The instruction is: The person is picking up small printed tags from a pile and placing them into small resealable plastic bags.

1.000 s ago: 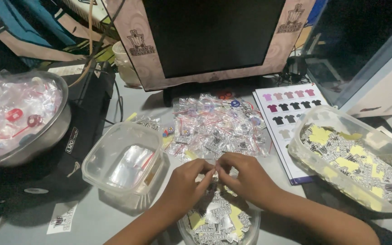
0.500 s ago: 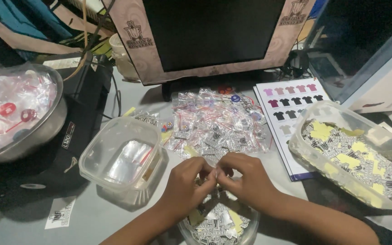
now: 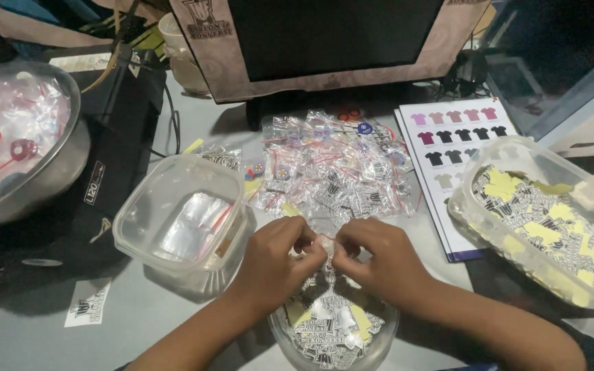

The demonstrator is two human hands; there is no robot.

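- Hands, pair: left hand (image 3: 274, 264) and right hand (image 3: 379, 261) are brought together at the lower middle of the view, fingertips almost touching.
- Left hand: fingers are curled and pinched on the edge of a small clear plastic bag (image 3: 323, 242); it is not held open.
- Right hand: fingers are likewise curled and pinched on the same bag from the other side.
- Small clear plastic bag: held between both hands, just above a round clear bowl (image 3: 372, 343); its contents are too small and too covered by fingers to be made out.
- Round clear bowl: filled with black-and-white stickers, some on yellow backing; partly hidden by both hands and cut off by the lower edge.
- Square clear container (image 3: 140, 206): placed just left of the left hand, holding empty clear bags.
- Pile of filled small bags (image 3: 331, 168): spread on the grey table (image 3: 139, 323) beyond the hands.
- Rectangular clear tub (image 3: 496, 233): set at the right, filled with stickers, cut off by the right edge.
- Printed sheet of shirt colours (image 3: 448, 148): partly covered by the tub.
- Metal bowl (image 3: 70, 161): at the left, holding plastic bags; cut off.
- Monitor (image 3: 324, 34): top cut off.
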